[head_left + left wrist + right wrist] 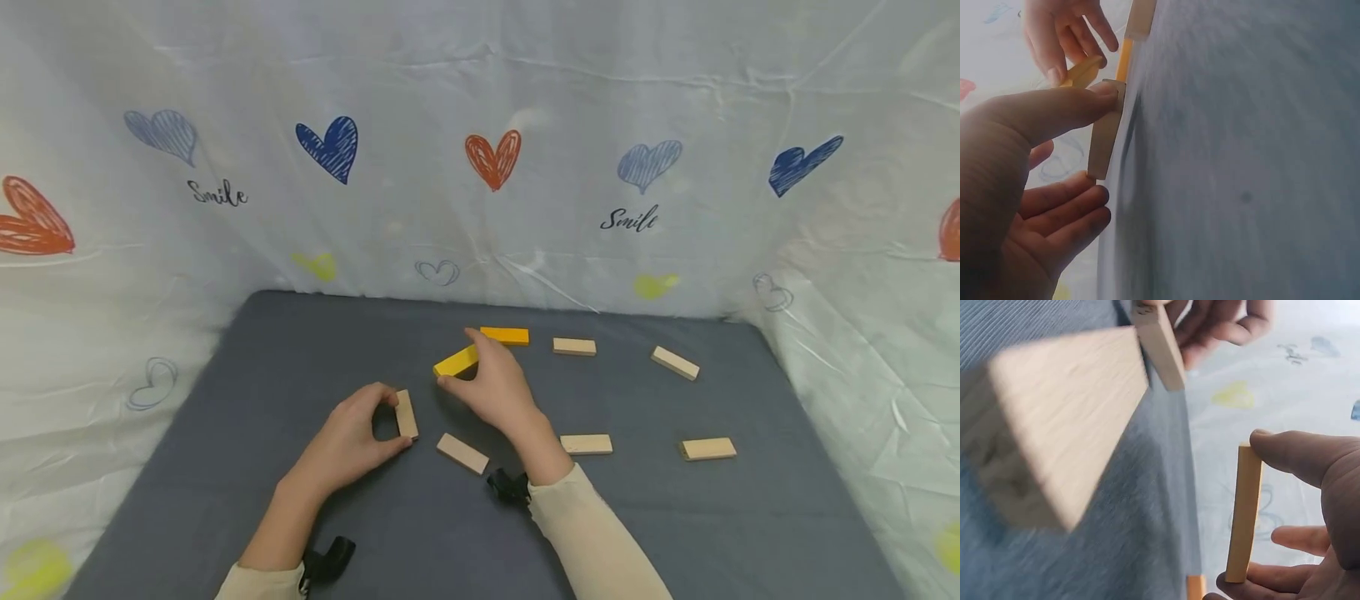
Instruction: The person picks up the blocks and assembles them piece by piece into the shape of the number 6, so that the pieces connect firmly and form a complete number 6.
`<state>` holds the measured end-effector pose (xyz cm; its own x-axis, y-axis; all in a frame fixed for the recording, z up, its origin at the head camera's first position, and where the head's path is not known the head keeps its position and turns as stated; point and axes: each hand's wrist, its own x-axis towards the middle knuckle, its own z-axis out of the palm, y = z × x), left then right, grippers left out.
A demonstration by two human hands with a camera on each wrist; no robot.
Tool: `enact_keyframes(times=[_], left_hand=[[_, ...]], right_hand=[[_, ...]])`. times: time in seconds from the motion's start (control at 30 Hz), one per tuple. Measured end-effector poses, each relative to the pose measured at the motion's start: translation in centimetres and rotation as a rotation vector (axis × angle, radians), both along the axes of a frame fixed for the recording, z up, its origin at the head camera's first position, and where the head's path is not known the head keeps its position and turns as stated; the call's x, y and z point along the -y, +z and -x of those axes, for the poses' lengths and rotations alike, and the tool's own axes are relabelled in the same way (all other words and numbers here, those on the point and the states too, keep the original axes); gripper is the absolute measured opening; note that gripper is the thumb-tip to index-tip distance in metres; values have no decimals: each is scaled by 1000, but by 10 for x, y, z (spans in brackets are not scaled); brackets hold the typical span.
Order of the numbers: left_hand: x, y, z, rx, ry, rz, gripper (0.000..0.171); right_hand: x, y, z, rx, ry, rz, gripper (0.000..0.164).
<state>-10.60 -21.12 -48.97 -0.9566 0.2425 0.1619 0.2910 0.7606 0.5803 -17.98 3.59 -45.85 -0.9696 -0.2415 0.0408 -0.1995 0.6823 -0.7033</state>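
My left hand [341,442] holds a plain wooden block [406,415] lengthwise, thumb at its near end and fingertips at the far end. In the left wrist view this block [1105,134] spans the space between thumb and fingers. Farther back, my right hand [497,387] grips a yellow wooden block [456,362] by its two ends. The right wrist view shows the yellow block [1245,512] between thumb and fingertips, seen along its narrow side. Just behind the right hand lies an orange block [506,336]. Another plain block [462,454] lies between my forearms.
Plain blocks lie around the dark grey tabletop [637,533]: one at back right of centre [574,347], a tilted one [675,363], one beside my right wrist [588,444] and one at far right [708,449]. A white heart-printed cloth [555,233] hangs behind.
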Motion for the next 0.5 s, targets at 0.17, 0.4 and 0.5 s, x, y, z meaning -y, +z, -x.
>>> enact_keyframes(times=[0.17,0.4,0.5], left_hand=[[-17,1,11,16,-51,-51,58],[-30,-3,20,38,-130,-97,58],[-36,-6,23,50,-147,-101,58]], right_hand=[[-9,-9,1,-16,-15,15,91],[-16,-19,3,-38,-22,8,89],[-19,-21,4,-47,-29,9,88]])
